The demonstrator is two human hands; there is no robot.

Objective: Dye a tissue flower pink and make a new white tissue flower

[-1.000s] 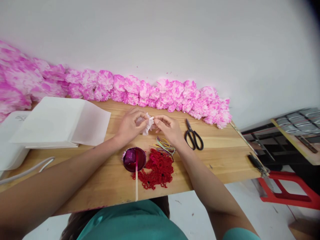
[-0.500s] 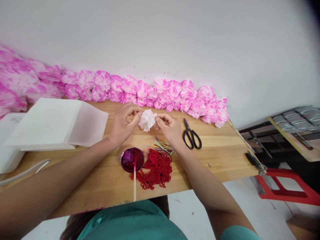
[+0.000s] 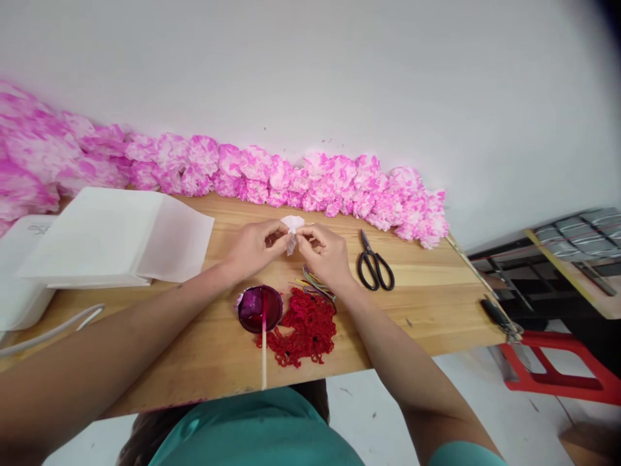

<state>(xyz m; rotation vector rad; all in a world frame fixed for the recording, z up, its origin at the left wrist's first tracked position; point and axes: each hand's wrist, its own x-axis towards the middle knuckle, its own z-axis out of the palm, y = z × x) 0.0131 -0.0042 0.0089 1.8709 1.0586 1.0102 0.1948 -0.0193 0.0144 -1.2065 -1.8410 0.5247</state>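
Between my hands is a small white paper flower (image 3: 293,222), its thin layers gathered and bunched at the centre. My left hand (image 3: 257,246) pinches it from the left. From the right, the thumb and fingertips of my right hand (image 3: 324,251) close on the same paper, so part of it is hidden. Just below my hands lie several coloured ties (image 3: 317,285) and a heap of red yarn (image 3: 308,330). Left of the yarn stands a small bowl of dark purple-red dye (image 3: 259,309), with a stick (image 3: 264,356) leaning out over the near edge.
Black-handled scissors (image 3: 374,262) lie right of my right hand. White paper sheets (image 3: 97,239) are stacked at the left on a white box (image 3: 24,298), near a white cable (image 3: 63,333). Pink-and-white paper flowers (image 3: 257,165) line the wall. A red stool (image 3: 557,369) stands at the right.
My hands have come closer together. The white paper flower, earlier spread open and facing me, is now squeezed narrower between my fingertips. The view has shifted slightly.
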